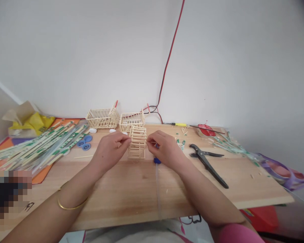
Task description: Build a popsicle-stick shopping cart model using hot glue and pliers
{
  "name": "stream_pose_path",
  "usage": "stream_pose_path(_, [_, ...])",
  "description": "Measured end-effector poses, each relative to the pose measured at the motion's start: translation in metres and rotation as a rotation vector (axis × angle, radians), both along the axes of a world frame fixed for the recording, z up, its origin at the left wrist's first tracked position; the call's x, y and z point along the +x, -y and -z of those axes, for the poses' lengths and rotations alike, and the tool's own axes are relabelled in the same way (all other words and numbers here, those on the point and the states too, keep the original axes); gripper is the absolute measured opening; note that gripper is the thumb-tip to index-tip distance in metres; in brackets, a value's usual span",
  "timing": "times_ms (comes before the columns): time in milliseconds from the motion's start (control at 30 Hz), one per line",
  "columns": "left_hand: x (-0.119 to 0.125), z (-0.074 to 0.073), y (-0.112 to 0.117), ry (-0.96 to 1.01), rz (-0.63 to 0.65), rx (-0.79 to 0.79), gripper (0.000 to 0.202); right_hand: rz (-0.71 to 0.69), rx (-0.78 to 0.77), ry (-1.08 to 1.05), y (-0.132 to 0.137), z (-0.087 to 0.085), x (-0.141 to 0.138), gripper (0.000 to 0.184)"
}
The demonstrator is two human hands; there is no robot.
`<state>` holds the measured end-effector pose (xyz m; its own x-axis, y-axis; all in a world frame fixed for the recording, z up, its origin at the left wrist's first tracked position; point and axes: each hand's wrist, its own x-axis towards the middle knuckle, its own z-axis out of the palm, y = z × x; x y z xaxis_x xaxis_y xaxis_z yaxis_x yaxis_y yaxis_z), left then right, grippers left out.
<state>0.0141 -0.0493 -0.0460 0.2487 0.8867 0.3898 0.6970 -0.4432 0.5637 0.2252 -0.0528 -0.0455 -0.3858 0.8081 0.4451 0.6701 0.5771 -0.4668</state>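
Observation:
A small slatted frame of pale wooden sticks [137, 142] stands between my two hands at the middle of the table. My left hand [112, 146] pinches at its left edge, thumb against forefinger. On the opposite edge, the closed fingers of my right hand [166, 148] meet the frame at about the same height. Whether a single slat is gripped or the frame itself cannot be made out. Just behind it are two stick-built carts, a larger one [102, 118] and a smaller one [131, 120]. Part of a blue item [157, 160] shows below my right hand.
Wrapped chopsticks [53, 145] are heaped at the left, beside blue rings [86, 146]. Dark-handled cutting pliers [209, 165] lie to the right. Behind them are a red dish [206, 131] and a yellow-handled tool [180, 125]. Empty wrappers [239, 148] cover the right edge.

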Motion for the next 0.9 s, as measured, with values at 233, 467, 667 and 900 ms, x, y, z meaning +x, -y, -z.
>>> stream_pose_path(233, [-0.002,0.004,-0.002,-0.011,0.012,0.016,0.021,0.016,0.010,0.004,-0.003,0.002,-0.002,0.012])
stream_pose_path(467, [0.007,-0.009,0.023,-0.124,0.043,0.434,0.020,-0.029,0.107,0.028,0.013,-0.015,-0.002,0.013])
stream_pose_path(667, [0.033,-0.013,0.060,-0.301,0.166,0.416,0.021,-0.103,0.121,0.117,0.044,-0.017,0.000,0.011])
stream_pose_path(900, [0.039,0.022,0.093,-0.258,0.227,0.116,0.018,-0.013,0.108,0.173,0.094,0.018,0.002,0.009])
